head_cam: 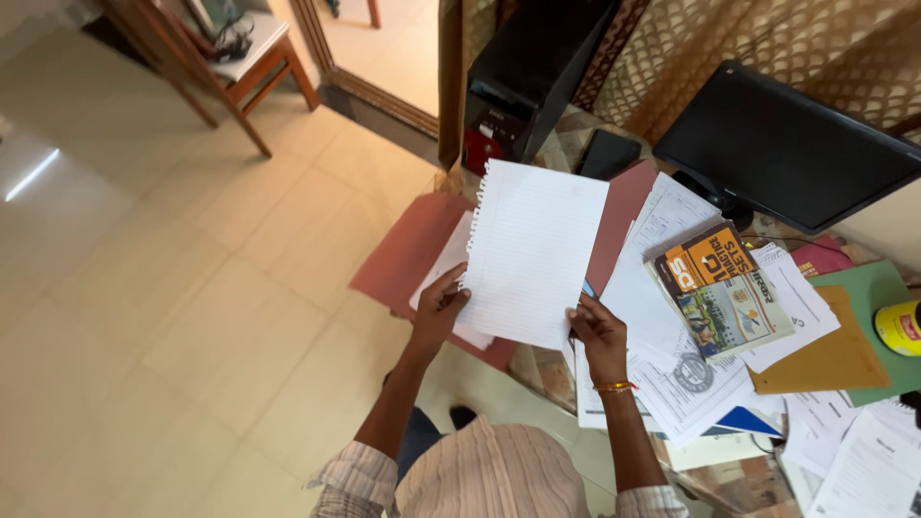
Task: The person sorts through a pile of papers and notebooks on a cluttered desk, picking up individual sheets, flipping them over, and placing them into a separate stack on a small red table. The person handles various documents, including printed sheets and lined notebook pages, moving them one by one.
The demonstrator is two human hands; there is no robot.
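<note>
I hold a white lined sheet [532,249] with a torn, perforated left edge up in front of me with both hands. My left hand [438,305] pinches its lower left edge. My right hand [597,331], with a thin orange bangle at the wrist, grips its lower right corner. Under the sheet lies an open reddish-brown folder [408,251] with another white paper in it, hanging over the desk's edge.
To the right lie several printed papers [672,374], a colourful booklet [721,288], a green folder [878,288] and a brown envelope [830,360]. A black monitor [787,144] and a black computer tower [528,77] stand behind. A wooden chair [240,58] stands on the tiled floor.
</note>
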